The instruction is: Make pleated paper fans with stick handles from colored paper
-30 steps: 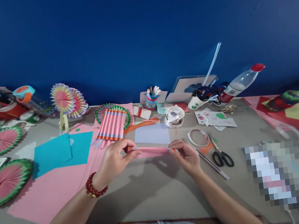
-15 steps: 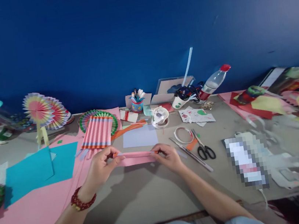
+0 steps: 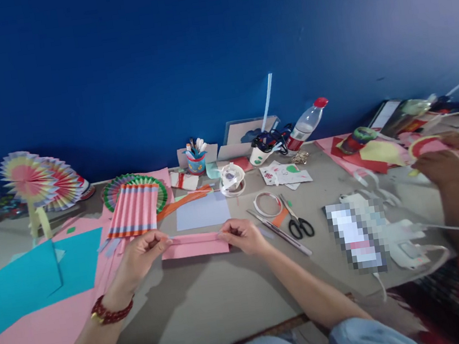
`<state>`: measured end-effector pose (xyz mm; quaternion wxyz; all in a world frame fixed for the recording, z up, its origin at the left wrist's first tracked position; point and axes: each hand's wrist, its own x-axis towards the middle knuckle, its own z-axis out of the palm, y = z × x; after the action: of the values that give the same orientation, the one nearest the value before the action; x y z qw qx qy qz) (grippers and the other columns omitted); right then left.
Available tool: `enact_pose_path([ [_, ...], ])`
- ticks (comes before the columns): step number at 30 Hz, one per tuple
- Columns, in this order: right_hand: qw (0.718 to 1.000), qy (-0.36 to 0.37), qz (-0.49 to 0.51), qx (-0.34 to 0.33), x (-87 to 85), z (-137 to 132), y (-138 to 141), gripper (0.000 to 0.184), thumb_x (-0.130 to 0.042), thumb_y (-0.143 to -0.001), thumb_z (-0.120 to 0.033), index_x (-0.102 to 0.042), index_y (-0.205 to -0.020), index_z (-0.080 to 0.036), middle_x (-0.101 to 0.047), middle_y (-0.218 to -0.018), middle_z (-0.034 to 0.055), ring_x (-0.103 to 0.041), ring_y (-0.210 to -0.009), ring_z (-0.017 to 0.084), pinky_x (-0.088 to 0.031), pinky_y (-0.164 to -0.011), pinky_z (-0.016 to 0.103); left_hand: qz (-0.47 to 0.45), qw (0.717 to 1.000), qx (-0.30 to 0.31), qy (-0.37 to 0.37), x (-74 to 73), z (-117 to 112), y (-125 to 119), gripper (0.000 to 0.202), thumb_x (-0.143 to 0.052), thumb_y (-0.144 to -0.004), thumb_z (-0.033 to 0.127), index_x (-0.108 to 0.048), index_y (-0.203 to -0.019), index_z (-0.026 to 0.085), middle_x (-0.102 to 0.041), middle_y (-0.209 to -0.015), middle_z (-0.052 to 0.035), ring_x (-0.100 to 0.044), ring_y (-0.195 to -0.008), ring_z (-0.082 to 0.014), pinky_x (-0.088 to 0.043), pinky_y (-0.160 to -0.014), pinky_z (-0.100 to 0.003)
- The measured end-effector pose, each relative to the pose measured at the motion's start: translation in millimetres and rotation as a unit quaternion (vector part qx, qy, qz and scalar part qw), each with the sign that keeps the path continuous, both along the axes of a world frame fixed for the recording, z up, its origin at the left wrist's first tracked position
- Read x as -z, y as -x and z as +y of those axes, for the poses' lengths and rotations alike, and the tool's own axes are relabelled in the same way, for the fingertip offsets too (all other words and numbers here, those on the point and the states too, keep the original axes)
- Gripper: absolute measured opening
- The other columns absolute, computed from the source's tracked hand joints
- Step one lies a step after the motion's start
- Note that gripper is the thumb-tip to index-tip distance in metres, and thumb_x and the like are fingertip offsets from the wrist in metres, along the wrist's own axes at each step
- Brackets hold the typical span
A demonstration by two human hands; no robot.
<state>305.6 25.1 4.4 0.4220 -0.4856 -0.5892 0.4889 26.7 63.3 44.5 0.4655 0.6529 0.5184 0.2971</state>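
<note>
A strip of pink paper [image 3: 195,246] with a fold along its upper edge is stretched between my two hands, just above the table. My left hand [image 3: 147,254] pinches its left end between thumb and fingers. At the other end, my right hand [image 3: 245,236] grips the upper right corner the same way. Behind my left hand lies a pleated pink sheet [image 3: 134,209] with orange and purple edge bands, resting on a green-rimmed paper rosette [image 3: 163,195]. A pale lilac sheet [image 3: 202,211] lies flat just beyond the strip.
Right of my right hand lie a silver cutter [image 3: 283,234], black-handled scissors [image 3: 300,226] and a tape roll [image 3: 268,205]. Blue card [image 3: 34,273] covers the left side. A phone [image 3: 356,239] and white cables lie right. A co-worker's hands [image 3: 442,165] hold a red-and-yellow paper piece at far right.
The view has turned a little to the right. The pink strip now shows more of its flat lower face. Another person's hands have come further into view at the right.
</note>
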Motion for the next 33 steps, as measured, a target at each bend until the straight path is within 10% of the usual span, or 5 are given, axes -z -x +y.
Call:
enact_pose_path([
  [14,0.989,-0.017,-0.118,-0.090,-6.5,-0.6,-3.0,0.027,-0.063,-0.090,-0.045,-0.070,-0.087,-0.019,-0.061,-0.061,-0.0043,-0.046,-0.051,0.008,-0.035,-0.050,0.019,0.160,0.979,0.115,-0.046,9.1,-3.9,27.7,0.033,-0.057,-0.089,0.051,-0.068,-0.102,0.023,-0.075,-0.093,-0.0036,-0.069,-0.084,-0.0212,-0.053,-0.072,-0.024],
  [19,0.929,-0.219,-0.268,-0.128,-23.8,-5.4,-2.9,0.013,-0.058,-0.095,-0.030,-0.069,-0.096,-0.023,-0.073,-0.085,0.0027,-0.064,-0.077,0.016,-0.047,-0.070,0.024,0.231,0.926,0.170,-0.245,-3.9,-11.8,27.4,0.022,-0.047,-0.097,0.034,-0.066,-0.101,0.024,-0.068,-0.117,-0.0065,-0.063,-0.109,-0.0237,-0.049,-0.093,-0.032],
  [25,0.829,-0.382,-0.405,-0.056,-18.7,-23.9,-7.9,0.018,-0.051,-0.095,-0.017,-0.068,-0.098,-0.020,-0.069,-0.093,0.0084,-0.059,-0.088,0.021,-0.048,-0.078,0.032,0.276,0.831,0.140,-0.462,10.7,-37.6,18.7,0.020,-0.049,-0.094,0.016,-0.068,-0.097,0.021,-0.070,-0.100,-0.0074,-0.063,-0.096,-0.0222,-0.049,-0.094,-0.039],
  [33,0.787,-0.400,-0.460,-0.091,20.7,-46.4,-7.2,0.020,-0.050,-0.095,-0.012,-0.067,-0.102,-0.019,-0.069,-0.094,0.0073,-0.057,-0.084,0.021,-0.046,-0.075,0.034,0.334,0.815,0.196,-0.432,37.8,-62.4,12.1,0.021,-0.046,-0.093,0.009,-0.065,-0.097,0.018,-0.067,-0.097,-0.0082,-0.059,-0.092,-0.0230,-0.051,-0.087,-0.041],
])
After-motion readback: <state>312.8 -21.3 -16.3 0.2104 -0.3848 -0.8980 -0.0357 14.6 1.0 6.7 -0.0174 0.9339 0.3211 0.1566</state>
